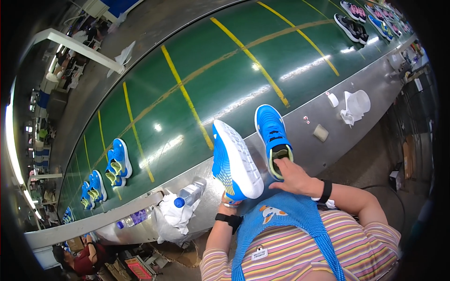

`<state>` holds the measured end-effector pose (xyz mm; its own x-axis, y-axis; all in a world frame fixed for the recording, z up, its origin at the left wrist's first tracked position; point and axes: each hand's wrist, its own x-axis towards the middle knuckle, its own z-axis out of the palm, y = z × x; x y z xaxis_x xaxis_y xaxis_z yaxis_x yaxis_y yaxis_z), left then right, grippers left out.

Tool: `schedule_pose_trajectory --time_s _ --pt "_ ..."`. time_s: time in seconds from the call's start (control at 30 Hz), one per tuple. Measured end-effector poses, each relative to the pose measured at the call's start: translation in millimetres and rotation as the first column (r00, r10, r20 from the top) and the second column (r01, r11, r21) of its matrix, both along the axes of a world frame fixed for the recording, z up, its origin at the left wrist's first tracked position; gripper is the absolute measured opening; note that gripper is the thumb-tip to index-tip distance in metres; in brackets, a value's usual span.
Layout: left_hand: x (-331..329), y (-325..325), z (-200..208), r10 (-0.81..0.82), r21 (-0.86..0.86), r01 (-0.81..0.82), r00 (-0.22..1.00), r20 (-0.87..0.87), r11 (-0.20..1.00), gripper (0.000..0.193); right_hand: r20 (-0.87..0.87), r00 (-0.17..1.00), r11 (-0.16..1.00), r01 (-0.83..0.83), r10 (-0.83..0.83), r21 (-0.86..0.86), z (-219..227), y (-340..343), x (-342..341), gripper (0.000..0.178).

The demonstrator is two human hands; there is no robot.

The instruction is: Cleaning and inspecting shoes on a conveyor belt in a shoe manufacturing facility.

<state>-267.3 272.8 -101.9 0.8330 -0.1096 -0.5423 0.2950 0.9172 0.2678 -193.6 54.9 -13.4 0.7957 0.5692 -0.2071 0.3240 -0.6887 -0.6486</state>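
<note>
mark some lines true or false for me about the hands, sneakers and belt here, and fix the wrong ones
1. The right hand has its fingers at the opening of a blue sneaker. True.
2. The left hand holds a tilted sneaker whose sole is hidden. False: its white sole is plainly in view.
3. The belt is red with yellow lines. False: it is green with yellow lines.
4. A clear bottle with a blue cap lies to the person's left. True.
5. A black pair of sneakers stands at the picture's lower left. False: it is at the upper right.
</note>
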Motion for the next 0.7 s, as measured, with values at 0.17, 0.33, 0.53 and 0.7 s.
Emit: schedule_pose_trajectory --time_s 0.17,0.33,0.53,0.7 --pt "5.0 -23.9 19.1 -0.616 0.968 0.22 0.781 -0.102 0.119 0.048 -0.133 0.99 0.967 0.003 -0.038 -0.254 -30.8 15.7 0.5 0.046" --pt "-5.9 -13.4 11.6 -0.469 0.515 0.303 0.854 0.227 0.802 0.05 -0.577 0.805 0.79 0.44 -0.137 0.427 8.0 -27.3 33.9 0.046" --pt "11.5 -0.8 -26.7 -0.076 -0.505 0.287 0.914 0.398 0.814 0.054 -0.866 0.441 0.269 0.826 0.238 0.495 10.3 -49.6 40.0 0.071" --pt "-5.2 6.6 -31.1 -0.259 -0.266 0.368 0.893 0.369 0.891 0.048 -0.836 0.353 0.14 0.885 0.419 0.444 -13.4 -46.5 25.2 0.074"
